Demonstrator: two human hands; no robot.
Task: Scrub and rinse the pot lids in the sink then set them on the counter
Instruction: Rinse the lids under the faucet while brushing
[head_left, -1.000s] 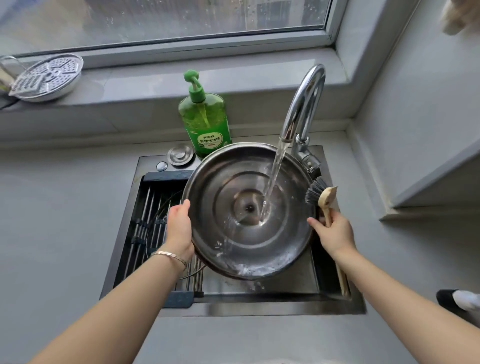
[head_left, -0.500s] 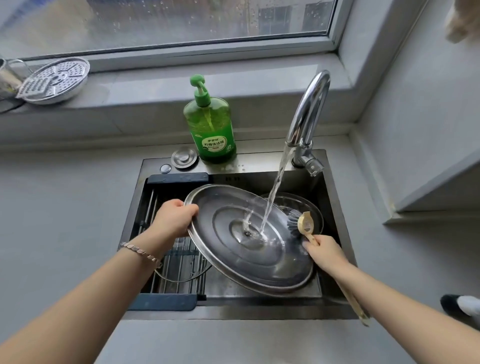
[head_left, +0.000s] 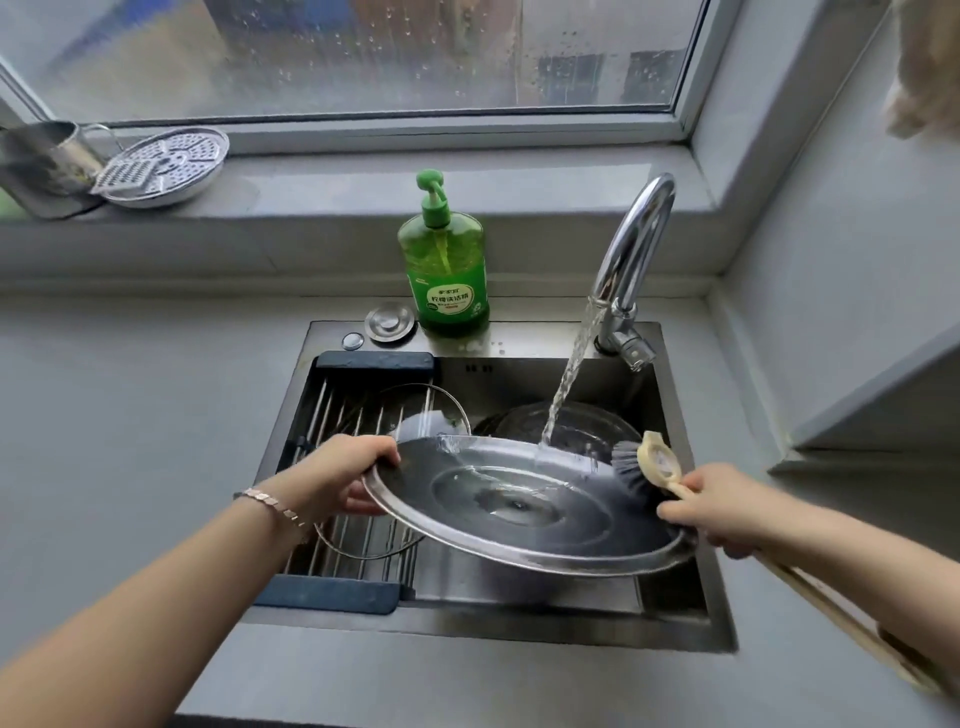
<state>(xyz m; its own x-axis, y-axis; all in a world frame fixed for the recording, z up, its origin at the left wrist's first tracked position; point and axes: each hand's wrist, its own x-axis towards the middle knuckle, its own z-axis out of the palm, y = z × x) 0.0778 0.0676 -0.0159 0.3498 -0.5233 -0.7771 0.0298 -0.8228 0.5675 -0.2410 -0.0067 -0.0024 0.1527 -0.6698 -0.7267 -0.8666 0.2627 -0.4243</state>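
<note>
Steel lid, wide, stiff and running wet, is hanging tilted low over the sink, the left grip curling round its left rim while the right grip is pinching the brush by its handle and seemingly steadying the right rim. Being broad and slick, it is likely calling for a hold at both rims, not on the flat. Beyond, a glass lid is lying on the rack, breakable, and the tap is pouring onto the steel.

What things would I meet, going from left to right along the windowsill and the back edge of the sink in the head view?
Metal cup → perforated steamer plate → round sink cap → green soap bottle → faucet.
</note>
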